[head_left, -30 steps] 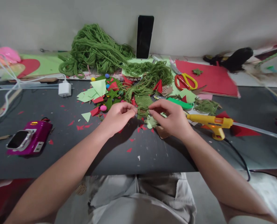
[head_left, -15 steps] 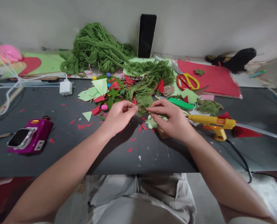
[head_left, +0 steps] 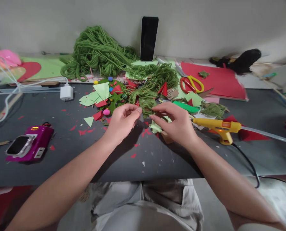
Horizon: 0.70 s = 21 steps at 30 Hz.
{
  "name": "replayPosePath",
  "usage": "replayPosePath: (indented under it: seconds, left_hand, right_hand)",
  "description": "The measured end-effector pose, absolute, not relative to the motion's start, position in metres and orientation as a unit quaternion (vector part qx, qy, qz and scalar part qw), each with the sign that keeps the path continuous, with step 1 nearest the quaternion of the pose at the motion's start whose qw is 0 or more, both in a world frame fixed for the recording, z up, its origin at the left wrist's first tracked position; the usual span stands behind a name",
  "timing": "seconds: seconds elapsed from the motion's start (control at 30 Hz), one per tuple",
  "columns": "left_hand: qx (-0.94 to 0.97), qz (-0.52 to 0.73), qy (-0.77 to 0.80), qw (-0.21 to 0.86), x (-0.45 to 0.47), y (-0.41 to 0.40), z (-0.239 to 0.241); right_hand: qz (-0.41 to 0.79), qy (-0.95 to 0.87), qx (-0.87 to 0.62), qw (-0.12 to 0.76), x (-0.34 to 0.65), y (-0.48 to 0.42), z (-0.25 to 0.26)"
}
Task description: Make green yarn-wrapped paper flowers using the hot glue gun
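Between my hands, above the dark table, is a small green yarn-wrapped piece (head_left: 147,108). My left hand (head_left: 123,122) is closed, thumb and forefinger pinching the piece's left edge. From the right, my right hand (head_left: 176,120) grips its other edge between thumb and fingertips, which are a little apart. Loose green yarn strands (head_left: 145,93) lie just beyond the piece. A pale green paper cutout (head_left: 155,127) is under my right fingers. Beside my left hand are pale green paper pieces (head_left: 102,90), red scraps and a pink ball (head_left: 106,112).
A yellow glue gun (head_left: 218,124) with a glowing light lies right of my right hand. Scissors (head_left: 193,85) rest near a red sheet (head_left: 220,80). At the back are a yarn heap (head_left: 99,53) and an upright phone (head_left: 149,38). A purple device (head_left: 30,144) and white charger (head_left: 66,93) are left.
My right thumb and forefinger have spread slightly and shifted on the yarn-wrapped piece's right edge. My left hand keeps its pinch. The whole view has moved a little.
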<state>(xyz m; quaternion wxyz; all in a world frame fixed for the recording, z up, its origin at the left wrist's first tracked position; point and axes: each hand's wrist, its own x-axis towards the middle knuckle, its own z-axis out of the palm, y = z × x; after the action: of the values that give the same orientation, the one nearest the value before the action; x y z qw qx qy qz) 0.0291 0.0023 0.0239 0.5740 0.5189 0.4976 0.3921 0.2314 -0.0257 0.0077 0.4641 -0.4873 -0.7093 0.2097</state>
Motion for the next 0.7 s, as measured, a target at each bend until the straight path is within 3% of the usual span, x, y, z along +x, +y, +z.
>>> replayPosePath:
  seconds: [0.3, 0.43, 0.7]
  left_hand:
    - [0.463, 0.36, 0.464, 0.664, 0.03, 0.001, 0.024]
    - [0.49, 0.318, 0.454, 0.673, 0.025, 0.004, 0.026]
    - [0.593, 0.258, 0.423, 0.634, 0.012, 0.01, 0.035]
  right_hand:
    - [0.242, -0.685, -0.484, 0.489, 0.233, -0.024, 0.008]
    - [0.243, -0.696, -0.473, 0.483, 0.237, -0.022, 0.013]
    - [0.355, -0.701, -0.46, 0.412, 0.246, -0.021, 0.024]
